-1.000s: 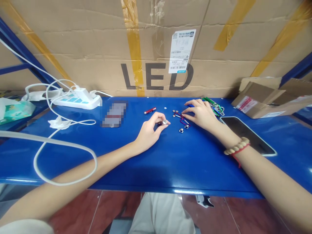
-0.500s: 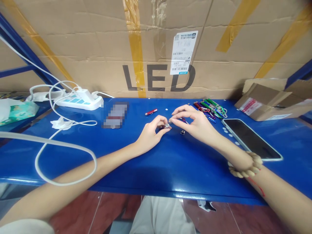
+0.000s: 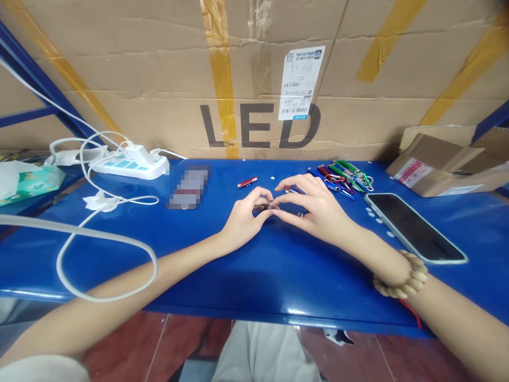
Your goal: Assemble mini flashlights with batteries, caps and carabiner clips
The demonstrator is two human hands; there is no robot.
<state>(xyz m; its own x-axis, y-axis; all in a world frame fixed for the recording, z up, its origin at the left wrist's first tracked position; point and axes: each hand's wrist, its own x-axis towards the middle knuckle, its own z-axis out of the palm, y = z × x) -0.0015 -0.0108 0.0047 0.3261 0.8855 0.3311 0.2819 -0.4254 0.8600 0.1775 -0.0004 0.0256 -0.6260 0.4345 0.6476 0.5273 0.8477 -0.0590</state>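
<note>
My left hand (image 3: 247, 220) pinches a small dark and silvery metal piece (image 3: 267, 207) between thumb and fingertips, above the blue tabletop. The fingertips of my right hand (image 3: 314, 204) are closed against the end of that piece and touch my left fingertips. Whatever small part they pinch is mostly hidden. A short red metal penlight (image 3: 247, 182) with a silvery end lies just beyond my left hand. Partly covered by my right fingers is a small shiny metal part (image 3: 301, 214) on the table.
Several coloured penlights with clips (image 3: 350, 176) lie piled behind my right hand. A phone (image 3: 415, 228) and pale round spots (image 3: 374, 215) are to the right, near an open carton (image 3: 437, 162). Left are a blurred-out flat item (image 3: 186, 187), a power strip (image 3: 131, 165) and a looping white cable (image 3: 153, 260).
My right hand has moved slightly left and down, bringing its fingertips onto the piece in my left hand. The small gap between the hands has closed. My left hand stays in place.
</note>
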